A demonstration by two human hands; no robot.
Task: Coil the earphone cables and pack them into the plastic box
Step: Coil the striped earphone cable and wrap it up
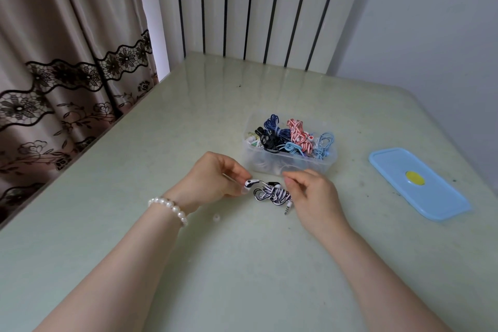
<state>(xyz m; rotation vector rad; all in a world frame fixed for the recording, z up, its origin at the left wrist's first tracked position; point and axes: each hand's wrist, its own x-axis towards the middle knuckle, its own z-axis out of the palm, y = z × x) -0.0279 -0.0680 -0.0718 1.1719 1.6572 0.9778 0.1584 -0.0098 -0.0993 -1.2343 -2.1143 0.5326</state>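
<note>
A black-and-white striped earphone cable (273, 194) lies bundled on the table, its jack pointing toward me. My left hand (213, 178) pinches one of its earbuds (249, 184) at the bundle's left end. My right hand (314, 194) hovers at the bundle's right side with loosely curled fingers; I cannot see whether it touches the cable. Just behind stands the clear plastic box (289, 163), holding several coiled cables in dark blue, red-white, light blue and black.
The box's light blue lid (417, 183) with a yellow centre lies on the table to the right. A small white ear tip (216, 217) sits near my left wrist. Curtains hang along the table's left edge, a slatted wall behind.
</note>
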